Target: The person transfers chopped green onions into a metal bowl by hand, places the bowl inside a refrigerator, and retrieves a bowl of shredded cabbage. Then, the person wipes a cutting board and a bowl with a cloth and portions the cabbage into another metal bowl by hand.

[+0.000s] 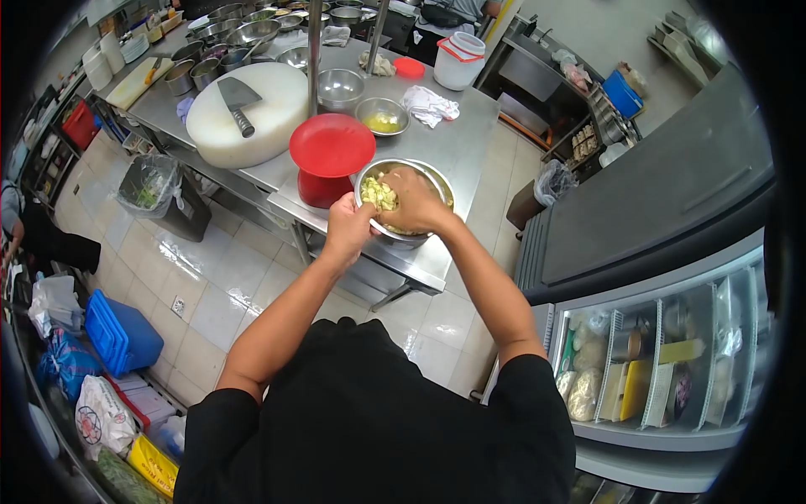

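Near the front corner of the steel table, my left hand grips the left rim of a metal bowl, its fingers closed on the edge. Pale yellow-green chopped pieces lie in the bowl. My right hand reaches into the bowl among the pieces; its fingertips are hidden, so what it holds cannot be made out. Another metal container shows beneath and to the right of the bowl. Just left of the bowl a red plate sits on top of a red container.
A cleaver lies on a thick round white board. Behind the bowl are a bowl of yellow liquid, a cloth and a white bucket. A lined bin stands left; an open fridge is at right.
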Available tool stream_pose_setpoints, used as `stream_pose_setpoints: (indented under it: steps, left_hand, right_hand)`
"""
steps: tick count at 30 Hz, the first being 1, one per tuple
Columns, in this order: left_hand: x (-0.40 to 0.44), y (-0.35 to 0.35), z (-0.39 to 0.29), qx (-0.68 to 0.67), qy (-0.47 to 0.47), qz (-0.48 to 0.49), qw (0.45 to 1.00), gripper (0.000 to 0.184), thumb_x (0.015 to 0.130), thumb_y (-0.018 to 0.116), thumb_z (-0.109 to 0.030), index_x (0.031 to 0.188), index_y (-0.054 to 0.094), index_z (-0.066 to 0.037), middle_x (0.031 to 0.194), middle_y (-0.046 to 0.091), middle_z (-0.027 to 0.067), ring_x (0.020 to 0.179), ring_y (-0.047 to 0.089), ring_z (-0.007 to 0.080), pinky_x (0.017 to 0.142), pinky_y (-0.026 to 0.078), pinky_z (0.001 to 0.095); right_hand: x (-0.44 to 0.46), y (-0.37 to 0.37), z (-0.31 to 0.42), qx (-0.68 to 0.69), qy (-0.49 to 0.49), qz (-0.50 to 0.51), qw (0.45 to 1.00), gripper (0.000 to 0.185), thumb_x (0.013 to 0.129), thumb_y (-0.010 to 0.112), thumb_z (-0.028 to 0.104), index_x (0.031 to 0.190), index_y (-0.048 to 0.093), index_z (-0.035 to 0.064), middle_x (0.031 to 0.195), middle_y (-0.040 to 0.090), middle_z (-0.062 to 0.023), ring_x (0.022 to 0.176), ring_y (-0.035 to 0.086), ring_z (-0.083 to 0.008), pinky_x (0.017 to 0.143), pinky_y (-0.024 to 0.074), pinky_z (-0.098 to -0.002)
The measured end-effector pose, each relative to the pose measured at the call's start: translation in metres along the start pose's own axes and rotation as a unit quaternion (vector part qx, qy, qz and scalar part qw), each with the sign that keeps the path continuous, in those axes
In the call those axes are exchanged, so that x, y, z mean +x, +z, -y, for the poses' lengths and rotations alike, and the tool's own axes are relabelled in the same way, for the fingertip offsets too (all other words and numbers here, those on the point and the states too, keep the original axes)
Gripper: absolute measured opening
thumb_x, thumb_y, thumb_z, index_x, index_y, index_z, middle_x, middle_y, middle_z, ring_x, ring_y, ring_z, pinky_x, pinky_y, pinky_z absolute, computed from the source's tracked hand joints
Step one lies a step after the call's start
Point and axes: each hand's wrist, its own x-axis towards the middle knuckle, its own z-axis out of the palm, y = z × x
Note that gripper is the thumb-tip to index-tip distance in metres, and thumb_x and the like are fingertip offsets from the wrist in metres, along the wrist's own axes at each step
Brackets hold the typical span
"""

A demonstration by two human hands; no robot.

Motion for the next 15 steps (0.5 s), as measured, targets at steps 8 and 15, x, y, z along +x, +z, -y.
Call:
stream_pose_setpoints:
  steps: [8, 15]
  left_hand:
    - [-0.003, -0.012, 0.002, -0.027, -0.04, 0.004, 0.999, 0.014, 0.08, 0.055, -0.004, 0.094, 0.053, 0.0, 0.073, 0.06, 0.0052, 0.051, 0.053, 0.0081, 0.043, 0.04, 0.0206]
    - [-0.012, -0.02, 0.005, -0.048, -0.026, -0.007, 0.998, 0.014, 0.082, 0.054, -0.002, 0.095, 0.053, -0.001, 0.074, 0.06, 0.0041, 0.051, 0.053, 0.0071, 0.043, 0.04, 0.0202]
  right_hand:
    - [0.015, -0.062, 0.015, 0.046, -0.007, 0.19, 0.981, 0.068, 0.069, 0.08, 0.042, 0.128, 0.06, 0.0149, 0.134, 0.05, -0.0227, 0.119, 0.052, -0.0329, 0.1, 0.0408, -0.0364]
    - [0.009, -0.091, 0.019, 0.137, 0.084, 0.114, 0.98, 0.03, 0.082, 0.071, 0.013, 0.11, 0.069, 0.0052, 0.101, 0.069, -0.0117, 0.085, 0.065, -0.0189, 0.079, 0.051, -0.0297]
